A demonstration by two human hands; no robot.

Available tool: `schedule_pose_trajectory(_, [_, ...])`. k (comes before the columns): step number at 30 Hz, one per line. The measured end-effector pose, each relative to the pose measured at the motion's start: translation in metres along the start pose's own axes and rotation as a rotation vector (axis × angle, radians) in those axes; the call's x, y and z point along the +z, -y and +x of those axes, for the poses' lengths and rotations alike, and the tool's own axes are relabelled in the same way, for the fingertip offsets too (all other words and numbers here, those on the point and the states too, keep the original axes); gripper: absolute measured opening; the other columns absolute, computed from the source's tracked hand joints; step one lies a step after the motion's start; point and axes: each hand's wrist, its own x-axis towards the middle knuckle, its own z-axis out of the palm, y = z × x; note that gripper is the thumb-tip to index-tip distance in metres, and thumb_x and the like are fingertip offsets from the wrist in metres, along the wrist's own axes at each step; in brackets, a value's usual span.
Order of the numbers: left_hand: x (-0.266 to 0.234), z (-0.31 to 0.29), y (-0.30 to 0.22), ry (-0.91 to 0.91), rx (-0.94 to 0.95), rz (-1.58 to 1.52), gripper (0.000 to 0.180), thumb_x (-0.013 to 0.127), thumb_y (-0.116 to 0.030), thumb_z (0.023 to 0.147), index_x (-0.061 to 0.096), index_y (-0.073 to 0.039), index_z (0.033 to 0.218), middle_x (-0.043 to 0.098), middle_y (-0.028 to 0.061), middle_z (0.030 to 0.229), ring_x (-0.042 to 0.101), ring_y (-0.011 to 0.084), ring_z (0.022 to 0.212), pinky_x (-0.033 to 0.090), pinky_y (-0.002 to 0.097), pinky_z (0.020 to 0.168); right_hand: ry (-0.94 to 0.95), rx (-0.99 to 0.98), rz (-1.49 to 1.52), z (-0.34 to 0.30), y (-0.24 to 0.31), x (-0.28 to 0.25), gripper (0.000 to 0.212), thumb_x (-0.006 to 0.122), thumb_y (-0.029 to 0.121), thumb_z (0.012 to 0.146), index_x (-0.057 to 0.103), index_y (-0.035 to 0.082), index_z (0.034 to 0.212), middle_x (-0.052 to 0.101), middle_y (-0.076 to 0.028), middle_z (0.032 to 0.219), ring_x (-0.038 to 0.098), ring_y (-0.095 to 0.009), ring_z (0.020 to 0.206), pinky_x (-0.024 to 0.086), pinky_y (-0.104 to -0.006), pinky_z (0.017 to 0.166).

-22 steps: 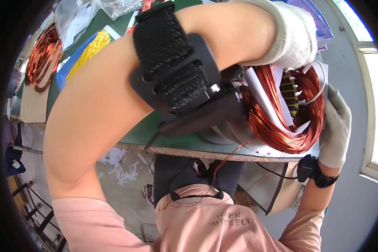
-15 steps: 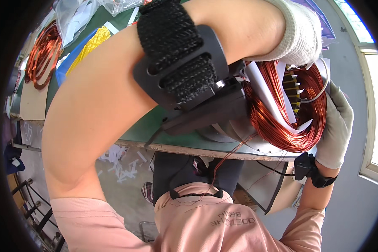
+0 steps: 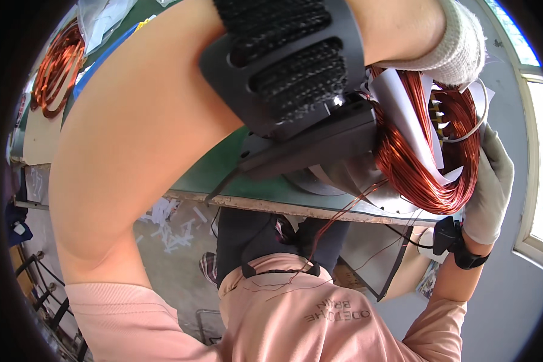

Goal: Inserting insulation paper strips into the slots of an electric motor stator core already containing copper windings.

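Note:
A motor stator's thick ring of copper windings (image 3: 425, 196) sits at the right end of the table. White insulating paper (image 3: 398, 105) is tucked among the wires, and a white cord (image 3: 485, 111) loops over the far right side. My left hand (image 3: 461, 51), in a white knit glove, reaches over the top of the windings; its fingers are hidden behind cuff and arm. My right hand (image 3: 492, 190), also gloved, lies along the outer right side of the windings with fingers stretched upward. Thin copper leads (image 3: 338, 222) hang down over the table edge.
A strapped black device (image 3: 308, 142) on my left arm covers part of the green tabletop (image 3: 253, 196). Flat copper coils (image 3: 57, 72), a blue tray (image 3: 99, 67) and plastic bags (image 3: 102, 24) lie far left. Paper scraps (image 3: 172, 229) litter the floor. A window (image 3: 540, 181) is at right.
The windings and both hands appear slightly farther right in the view. My left forearm now covers more of the yellow pieces in the blue tray.

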Motion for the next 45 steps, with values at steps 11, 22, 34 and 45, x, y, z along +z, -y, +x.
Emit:
schedule_pose_trajectory(11, [0.008, 0.007, -0.002, -0.054, -0.032, 0.021, 0.02, 0.06, -0.017, 0.083, 0.074, -0.009, 0.095, 0.072, 0.0095, 0.088, 0.069, 0.024, 0.084, 0.053, 0.0339, 0.073, -0.115, 0.037, 0.307, 0.005, -0.02, -0.017, 0.034, 0.052, 0.007, 0.095, 0.051, -0.011, 0.124, 0.064, -0.017, 0.112, 0.066, -0.02, 0.096, 0.054, -0.0278, 0.084])
schedule_pose_trajectory(22, [0.028, 0.019, -0.005, -0.222, -0.17, 0.189, 0.02, 0.06, -0.017, 0.083, 0.074, -0.008, 0.095, 0.072, 0.0097, 0.088, 0.069, 0.0241, 0.084, 0.053, 0.0339, 0.073, -0.031, 0.011, 0.031, 0.014, 0.011, 0.008, 0.032, 0.051, 0.009, 0.096, 0.055, -0.012, 0.119, 0.066, -0.011, 0.099, 0.065, -0.012, 0.085, 0.053, -0.0228, 0.076])
schedule_pose_trajectory(34, [0.005, 0.014, -0.01, -0.157, -0.616, -0.688, 0.022, 0.058, -0.011, 0.086, 0.071, 0.0, 0.099, 0.069, 0.0192, 0.095, 0.068, 0.0315, 0.089, 0.054, 0.0361, 0.079, 0.039, 0.134, -0.096, -0.005, 0.003, -0.026, 0.025, 0.054, 0.006, 0.088, 0.064, -0.01, 0.105, 0.066, -0.008, 0.088, 0.06, -0.009, 0.076, 0.048, -0.0229, 0.072])
schedule_pose_trajectory(45, [0.008, 0.018, 0.004, 0.046, -0.168, -0.125, 0.022, 0.061, -0.014, 0.085, 0.072, -0.004, 0.101, 0.07, 0.0147, 0.092, 0.069, 0.0248, 0.085, 0.055, 0.034, 0.074, 0.062, 0.162, 0.052, 0.0, -0.006, -0.019, 0.017, 0.056, 0.006, 0.091, 0.063, -0.007, 0.099, 0.067, -0.006, 0.087, 0.061, -0.008, 0.075, 0.051, -0.0219, 0.068])
